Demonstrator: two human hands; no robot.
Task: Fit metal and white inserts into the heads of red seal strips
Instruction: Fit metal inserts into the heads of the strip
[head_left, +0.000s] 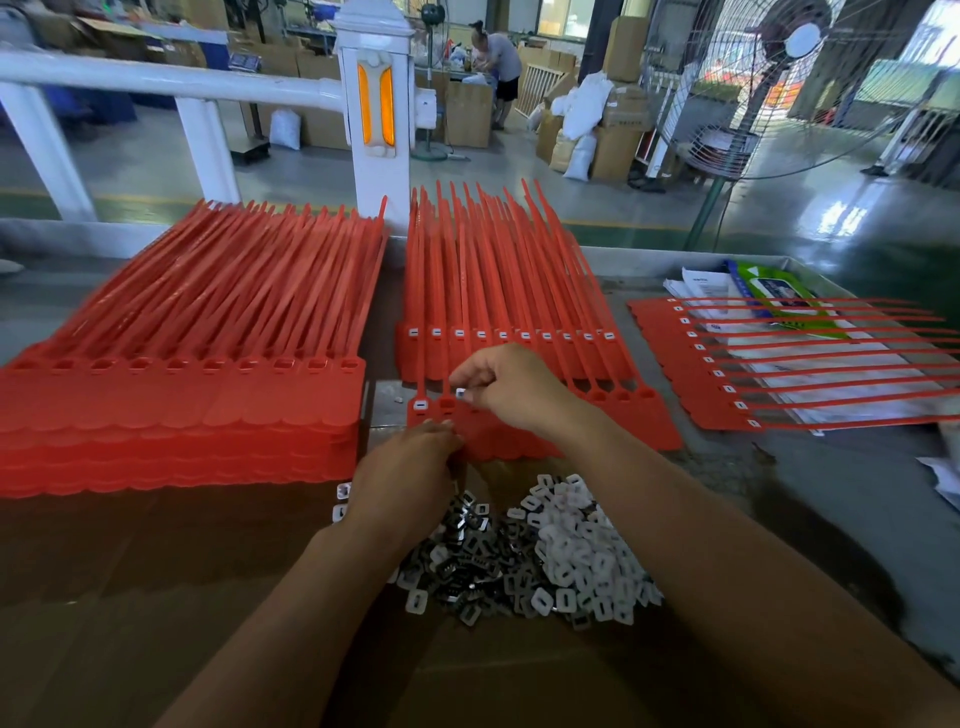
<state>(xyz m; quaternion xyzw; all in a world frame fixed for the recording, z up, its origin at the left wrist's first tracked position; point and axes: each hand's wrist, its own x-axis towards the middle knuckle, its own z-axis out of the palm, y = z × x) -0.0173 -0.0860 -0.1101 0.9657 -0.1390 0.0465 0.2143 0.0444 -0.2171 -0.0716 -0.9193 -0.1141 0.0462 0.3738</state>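
Head view is showing two heaps lying nearest on brown cardboard: dark metal inserts at left, white inserts touching them at right. Beyond them the left hand is resting bent fingers on the near edge of a red strip sheet; whether it is gripping cannot be told. Just beyond, the right hand is pinching a single white piece between thumb and fingertip over a strip head. Farther back, a fitted stack is lying behind the sheet, a tall red stack at left, and another sheet on the counter at right.
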